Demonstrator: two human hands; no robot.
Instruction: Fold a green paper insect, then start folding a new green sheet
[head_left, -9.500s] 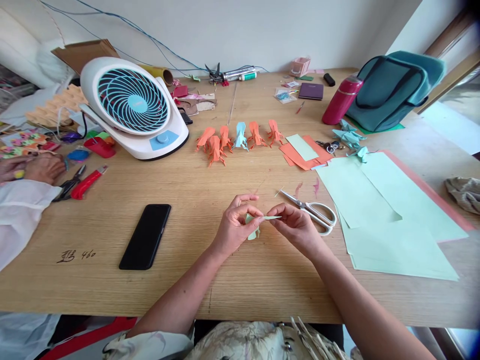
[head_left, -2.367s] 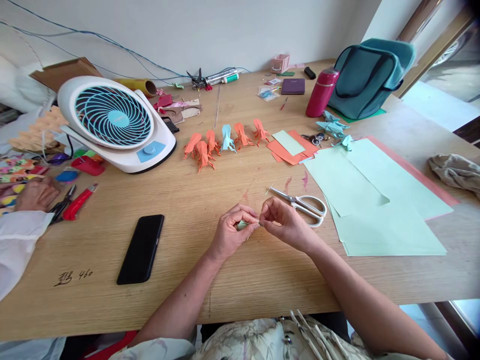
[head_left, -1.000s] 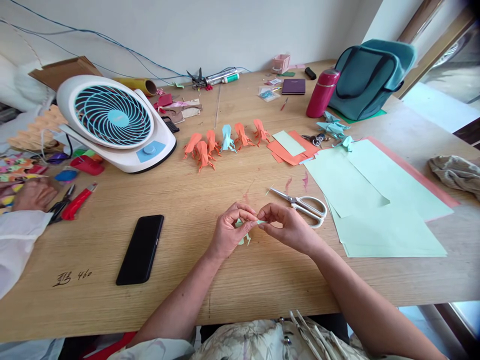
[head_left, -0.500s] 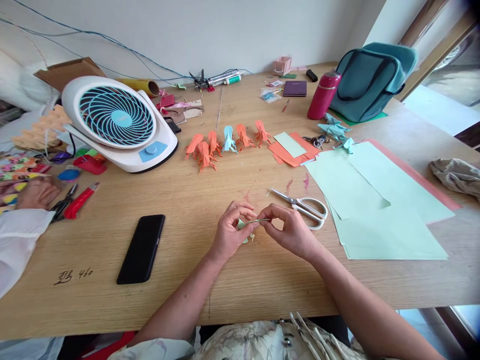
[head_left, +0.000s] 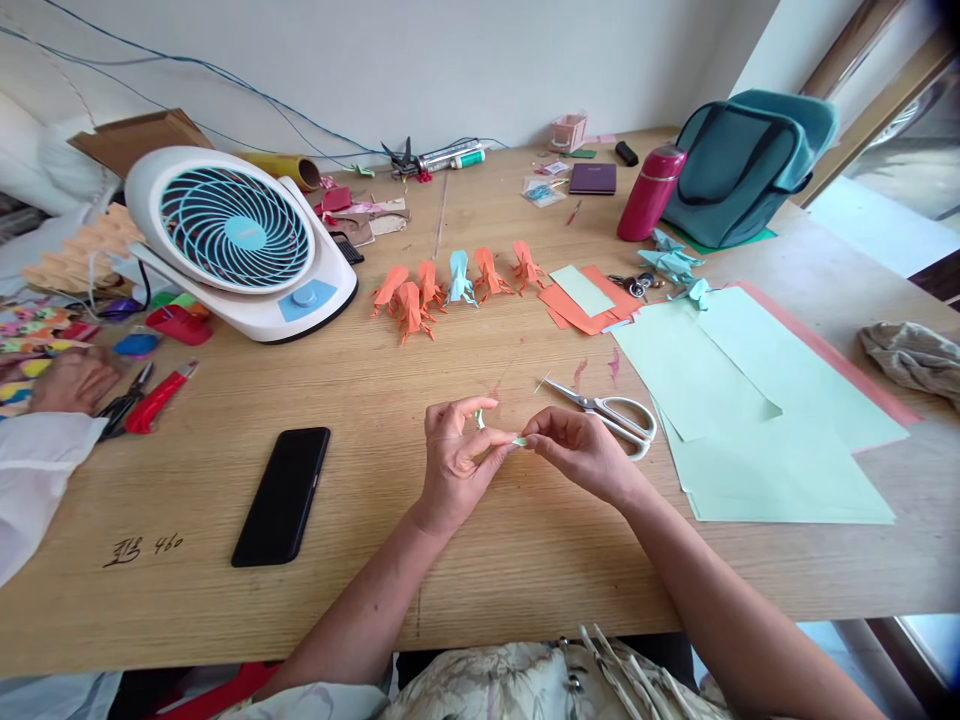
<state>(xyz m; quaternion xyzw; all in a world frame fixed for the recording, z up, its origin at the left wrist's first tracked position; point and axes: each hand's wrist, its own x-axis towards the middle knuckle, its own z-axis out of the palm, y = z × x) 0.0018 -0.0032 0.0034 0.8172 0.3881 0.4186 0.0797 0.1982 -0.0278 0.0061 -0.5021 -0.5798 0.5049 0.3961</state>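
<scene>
Both of my hands pinch a small, pale green folded paper piece (head_left: 517, 441) just above the wooden table (head_left: 375, 400). My left hand (head_left: 454, 462) grips it from the left with thumb and fingers closed, its forefinger raised. My right hand (head_left: 581, 455) pinches its right tip. Most of the paper is hidden between my fingers. White-handled scissors (head_left: 611, 412) lie just right of my right hand.
A row of orange and blue folded paper figures (head_left: 450, 282) stands mid-table. Pale green sheets (head_left: 757, 410) lie at the right, a black phone (head_left: 282, 494) at the left, a white fan (head_left: 240, 240) behind it. Another person's hand (head_left: 71, 380) rests at the left edge by a red cutter (head_left: 159, 398).
My left hand has turned slightly and its forefinger has lifted. The green paper stays pinched between both hands, now more hidden than a second ago.
</scene>
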